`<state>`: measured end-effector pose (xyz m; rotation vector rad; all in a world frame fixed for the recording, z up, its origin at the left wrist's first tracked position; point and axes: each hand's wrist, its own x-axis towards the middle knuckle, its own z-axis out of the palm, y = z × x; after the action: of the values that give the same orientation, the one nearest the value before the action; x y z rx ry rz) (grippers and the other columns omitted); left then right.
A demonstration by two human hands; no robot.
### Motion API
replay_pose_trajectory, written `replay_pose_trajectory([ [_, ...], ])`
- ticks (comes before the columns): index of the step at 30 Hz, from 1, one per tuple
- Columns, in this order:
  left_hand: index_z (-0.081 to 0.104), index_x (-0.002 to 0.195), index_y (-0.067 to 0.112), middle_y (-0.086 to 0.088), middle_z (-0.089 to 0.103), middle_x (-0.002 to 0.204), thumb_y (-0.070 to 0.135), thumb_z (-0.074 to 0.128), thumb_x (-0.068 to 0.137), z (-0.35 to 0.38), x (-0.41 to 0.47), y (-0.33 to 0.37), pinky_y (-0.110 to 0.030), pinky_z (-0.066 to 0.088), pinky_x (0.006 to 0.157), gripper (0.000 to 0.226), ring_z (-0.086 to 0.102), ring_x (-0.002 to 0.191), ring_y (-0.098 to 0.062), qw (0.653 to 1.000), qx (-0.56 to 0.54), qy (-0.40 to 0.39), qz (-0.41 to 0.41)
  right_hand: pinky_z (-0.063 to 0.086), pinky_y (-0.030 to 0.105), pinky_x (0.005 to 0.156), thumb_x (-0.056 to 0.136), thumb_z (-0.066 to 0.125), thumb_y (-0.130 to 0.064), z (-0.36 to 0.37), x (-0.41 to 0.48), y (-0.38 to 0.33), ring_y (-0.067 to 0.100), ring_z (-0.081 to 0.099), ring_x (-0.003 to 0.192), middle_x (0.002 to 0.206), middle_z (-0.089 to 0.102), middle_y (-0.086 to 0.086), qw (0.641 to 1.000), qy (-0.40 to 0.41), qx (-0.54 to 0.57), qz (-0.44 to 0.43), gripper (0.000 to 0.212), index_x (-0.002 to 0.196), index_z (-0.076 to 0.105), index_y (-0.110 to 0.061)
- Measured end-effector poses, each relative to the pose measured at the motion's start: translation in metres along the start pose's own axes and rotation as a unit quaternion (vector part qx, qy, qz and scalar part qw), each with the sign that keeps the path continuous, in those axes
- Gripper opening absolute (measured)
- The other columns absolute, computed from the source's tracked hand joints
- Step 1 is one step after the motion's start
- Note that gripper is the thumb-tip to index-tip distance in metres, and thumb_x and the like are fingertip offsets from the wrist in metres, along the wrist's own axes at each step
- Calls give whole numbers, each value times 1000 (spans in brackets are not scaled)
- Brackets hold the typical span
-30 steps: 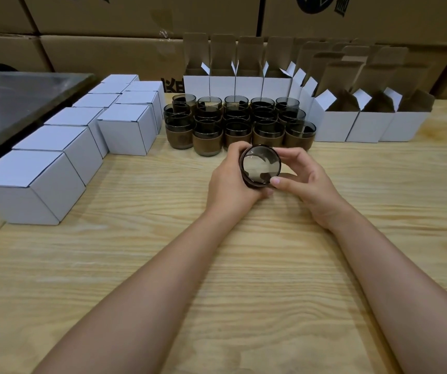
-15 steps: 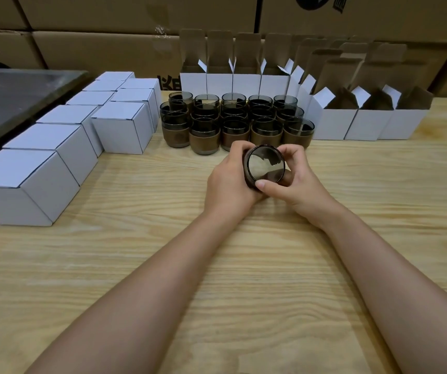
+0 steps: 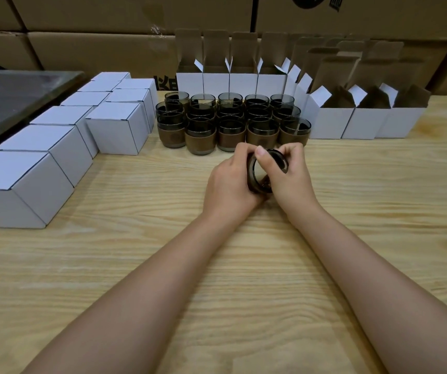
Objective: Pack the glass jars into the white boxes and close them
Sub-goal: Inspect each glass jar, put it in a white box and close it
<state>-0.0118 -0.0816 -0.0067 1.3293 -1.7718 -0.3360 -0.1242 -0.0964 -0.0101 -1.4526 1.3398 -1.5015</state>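
Holding: left hand (image 3: 227, 182) and right hand (image 3: 291, 180) grip one glass jar (image 3: 254, 179), tipped sideways.
Fingers: curled round it, right thumb across its rim.
Place: over table (image 3: 163, 265), just before standing jars (image 3: 230, 125).

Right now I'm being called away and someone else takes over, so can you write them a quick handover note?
Left hand and right hand both grip one glass jar, tipped on its side, just in front of the unpacked jars.
Closed boxes stand at the left: done.
Open boxes wait behind and to the right.
Left to do: box this jar, then the rest, closing each.
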Motion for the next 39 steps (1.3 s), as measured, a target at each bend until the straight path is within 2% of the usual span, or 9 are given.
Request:
replay_pose_trajectory([
  [4, 49, 116, 22, 8, 67, 96, 26, 84, 66, 0, 0, 1, -31, 47, 72, 61, 64, 87, -18, 1000, -14, 4, 6, 40, 19, 65, 96, 54, -37, 0, 2, -2, -6, 46, 63, 79, 48, -8, 1000, 7, 23, 1, 24, 82, 40, -24],
  [7, 49, 117, 22, 8, 67, 99, 25, 85, 64, 0, 1, -1, -36, 50, 76, 64, 64, 91, -19, 999, -34, 5, -3, 39, 11, 62, 101, 44, -30, 0, 1, -5, -11, 46, 62, 78, 46, -10, 999, 5, 32, -6, 21, 81, 40, -23],
  [9, 48, 114, 26, 11, 65, 97, 25, 87, 61, -1, 2, -3, -36, 51, 77, 66, 64, 92, -17, 998, -52, 7, -22, 42, 14, 60, 103, 41, -25, 0, -1, -7, -4, 50, 68, 80, 48, -5, 998, -7, 56, 0, 20, 83, 41, -22],
  [12, 43, 109, 34, 16, 63, 96, 25, 91, 57, -2, 5, -7, -26, 50, 78, 71, 64, 93, -10, 995, -80, 12, -56, 44, 28, 68, 103, 40, -18, -2, -2, -9, 17, 51, 82, 90, 53, 8, 994, -42, 98, 10, 16, 90, 49, -17],
  [17, 42, 106, 31, 22, 59, 91, 21, 94, 52, -3, 7, -13, -4, 42, 68, 76, 58, 84, 7, 989, -120, 25, -82, 45, 29, 68, 101, 41, -12, -8, -1, -9, 14, 59, 83, 97, 66, 3, 973, -124, 189, 42, 22, 106, 61, -20],
  [21, 41, 105, 31, 23, 56, 89, 21, 94, 52, -3, 9, -17, 1, 38, 63, 75, 53, 79, 16, 985, -136, 36, -104, 49, 28, 82, 96, 47, -7, -13, 1, -4, 16, 62, 100, 115, 65, 4, 961, -190, 198, 16, 33, 128, 53, -17],
  [24, 41, 105, 30, 22, 56, 89, 24, 94, 53, -3, 10, -18, 1, 37, 63, 75, 53, 81, 13, 984, -134, 43, -109, 51, 26, 83, 93, 51, 2, -13, 0, -4, 12, 65, 101, 116, 66, 0, 958, -212, 193, 4, 45, 134, 48, -17],
  [35, 41, 104, 31, 22, 57, 89, 22, 93, 53, -4, 9, -13, 1, 38, 65, 73, 55, 83, 12, 984, -134, 42, -110, 52, 23, 72, 100, 42, -8, -11, 0, -8, 11, 61, 83, 100, 69, -1, 961, -167, 214, 45, 31, 126, 55, -18],
  [39, 42, 105, 32, 22, 57, 91, 21, 93, 55, -6, 6, -8, -5, 42, 70, 73, 59, 87, -1, 989, -114, 40, -91, 50, 26, 70, 100, 45, -13, -10, 0, -10, 12, 59, 80, 99, 67, -1, 965, -138, 215, 56, 22, 114, 61, -19],
])
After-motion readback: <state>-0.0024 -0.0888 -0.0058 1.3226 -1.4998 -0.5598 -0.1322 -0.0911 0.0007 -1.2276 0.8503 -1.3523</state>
